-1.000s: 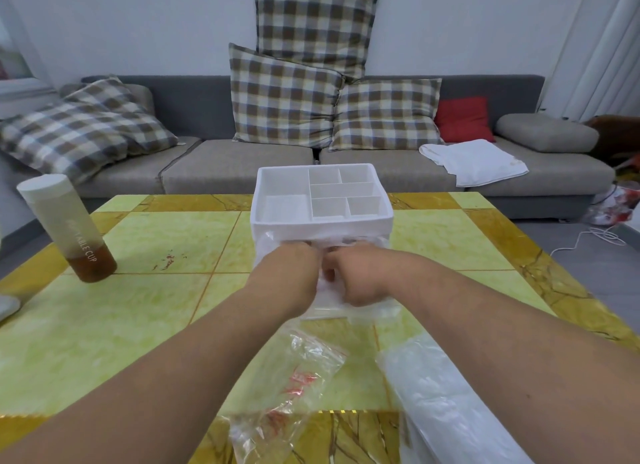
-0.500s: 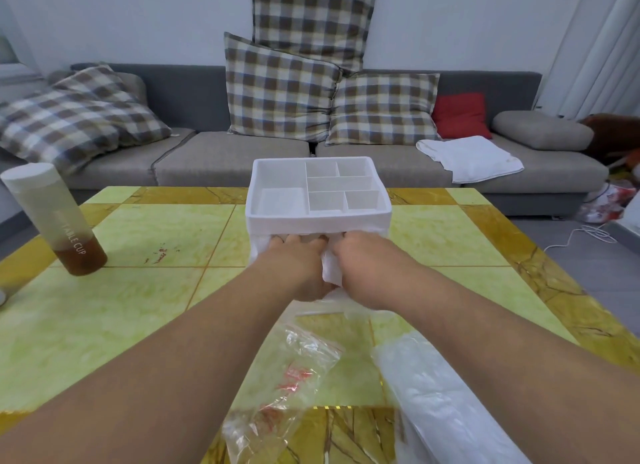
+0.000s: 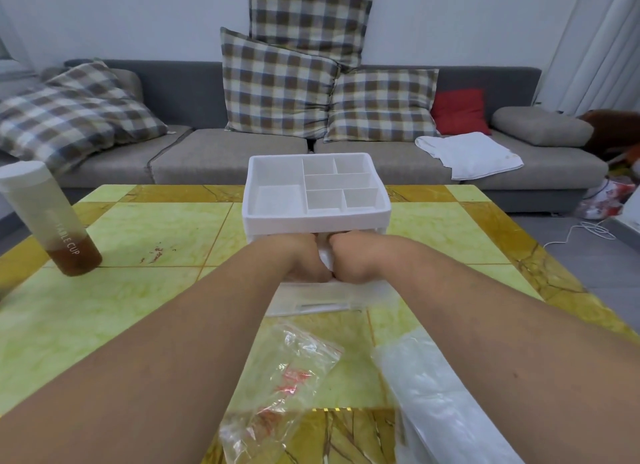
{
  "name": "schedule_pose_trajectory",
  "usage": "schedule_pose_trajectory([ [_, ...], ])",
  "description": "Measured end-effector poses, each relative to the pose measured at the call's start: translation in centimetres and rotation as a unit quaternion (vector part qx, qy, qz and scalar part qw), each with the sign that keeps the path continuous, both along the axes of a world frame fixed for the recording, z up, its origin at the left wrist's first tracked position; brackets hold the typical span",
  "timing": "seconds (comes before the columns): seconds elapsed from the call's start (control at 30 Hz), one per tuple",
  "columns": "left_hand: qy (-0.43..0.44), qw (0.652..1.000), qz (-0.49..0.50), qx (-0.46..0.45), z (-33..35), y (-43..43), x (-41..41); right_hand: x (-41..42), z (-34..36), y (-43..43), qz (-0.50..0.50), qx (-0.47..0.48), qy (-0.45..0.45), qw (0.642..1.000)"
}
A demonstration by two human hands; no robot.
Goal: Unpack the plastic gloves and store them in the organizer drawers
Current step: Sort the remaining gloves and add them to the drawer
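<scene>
A white organizer (image 3: 315,217) with a divided top tray stands mid-table. Its clear lower drawer (image 3: 329,302) is pulled out toward me. My left hand (image 3: 298,257) and right hand (image 3: 355,255) sit side by side inside the drawer opening and hold a white wad of plastic gloves (image 3: 325,257) between them. The fingertips are hidden under the organizer's top. A bigger heap of plastic gloves (image 3: 436,404) lies at the near right. An empty clear packet with red print (image 3: 287,384) lies at the near edge between my forearms.
A bottle with brown liquid (image 3: 52,221) stands at the table's left. The yellow-green tiled table (image 3: 156,228) fronts a grey sofa (image 3: 207,158) with checked cushions, a red cushion and a white towel (image 3: 471,155). A white cable (image 3: 585,231) lies on the floor at right.
Both hands moved forward with the wad of gloves, from in front of the organizer into the open drawer.
</scene>
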State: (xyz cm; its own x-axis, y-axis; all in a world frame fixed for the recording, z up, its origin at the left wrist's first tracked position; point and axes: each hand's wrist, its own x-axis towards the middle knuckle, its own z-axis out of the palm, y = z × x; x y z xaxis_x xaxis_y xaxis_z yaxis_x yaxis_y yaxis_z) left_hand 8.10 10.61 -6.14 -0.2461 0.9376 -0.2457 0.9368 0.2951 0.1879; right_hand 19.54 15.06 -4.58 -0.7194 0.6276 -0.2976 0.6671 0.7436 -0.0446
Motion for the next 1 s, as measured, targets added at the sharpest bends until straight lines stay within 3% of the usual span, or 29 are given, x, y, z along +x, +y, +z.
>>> schedule_pose_trajectory([
  [0.13,0.018,1.0,0.011,-0.02,-0.9,1.0,0.0,1.1,1.5,-0.5,0.002,-0.016,-0.006,1.0],
  [0.3,0.027,0.997,0.061,-0.023,-2.2,2.0,-0.1,4.2,4.3,-2.4,0.0,0.003,0.053,0.999],
  [0.47,0.012,0.997,0.061,-0.042,-1.4,1.6,-0.1,4.9,2.2,-3.7,0.038,0.019,-0.111,0.993],
  [0.57,0.008,0.996,0.067,-0.061,-1.0,1.4,-0.1,4.9,1.9,-3.7,0.035,0.026,-0.12,0.992],
  [0.67,0.018,0.995,0.075,-0.07,-1.3,1.6,0.0,5.0,3.6,-4.3,0.034,0.03,-0.062,0.997],
  [0.77,0.021,0.993,0.076,-0.089,-1.5,1.9,0.2,4.1,4.2,-4.4,-0.016,0.017,0.043,0.999],
  [0.9,0.047,0.994,0.073,-0.066,-1.2,2.0,0.5,1.8,1.7,-2.9,-0.103,-0.013,-0.013,0.994],
  [1.0,0.052,0.995,0.064,-0.049,-1.1,1.8,0.5,0.5,0.9,-1.8,-0.108,-0.026,-0.067,0.992],
])
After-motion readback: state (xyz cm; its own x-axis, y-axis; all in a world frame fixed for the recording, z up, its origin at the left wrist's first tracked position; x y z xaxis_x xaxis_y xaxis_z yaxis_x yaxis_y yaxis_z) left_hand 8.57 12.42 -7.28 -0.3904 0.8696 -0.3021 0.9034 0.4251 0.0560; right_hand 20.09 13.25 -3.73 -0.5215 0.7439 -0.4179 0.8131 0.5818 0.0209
